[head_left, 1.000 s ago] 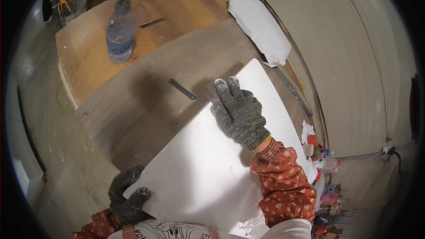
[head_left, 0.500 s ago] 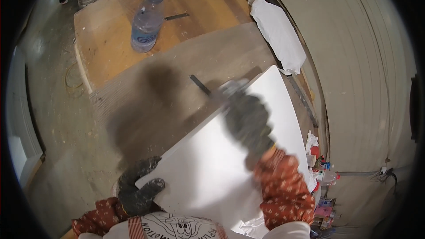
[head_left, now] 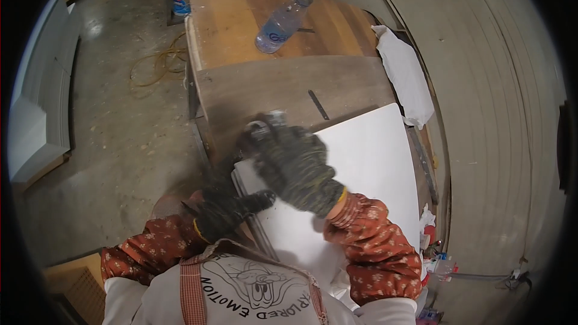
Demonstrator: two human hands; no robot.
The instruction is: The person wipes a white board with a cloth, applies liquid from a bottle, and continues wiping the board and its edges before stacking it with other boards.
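Observation:
A white panel (head_left: 367, 168) lies across the near part of the table, with more panel edges showing under its left side. My left hand (head_left: 232, 213), in a dark glove, grips that left edge with its thumb resting on top. My right hand (head_left: 292, 168), in a dark mottled glove, is closed around a small shiny grey object (head_left: 268, 121) at the panel's far left corner. Motion blurs the object, and the fingers cover most of it, so its kind is unclear. A thin dark strip (head_left: 317, 105) lies on the table just beyond the panel.
On the wooden table (head_left: 229, 18) a clear plastic bottle (head_left: 282, 24) stands at the far side. A white bag (head_left: 406, 75) lies along the right edge by the wall. Yellow hose (head_left: 159, 63) coils on the floor at left, near large white boards (head_left: 45, 93).
My right hand has swept left and nearer along the panel's edge with the grey object. My view has shifted left; the panel appears turned, and my left hand still grips its edge.

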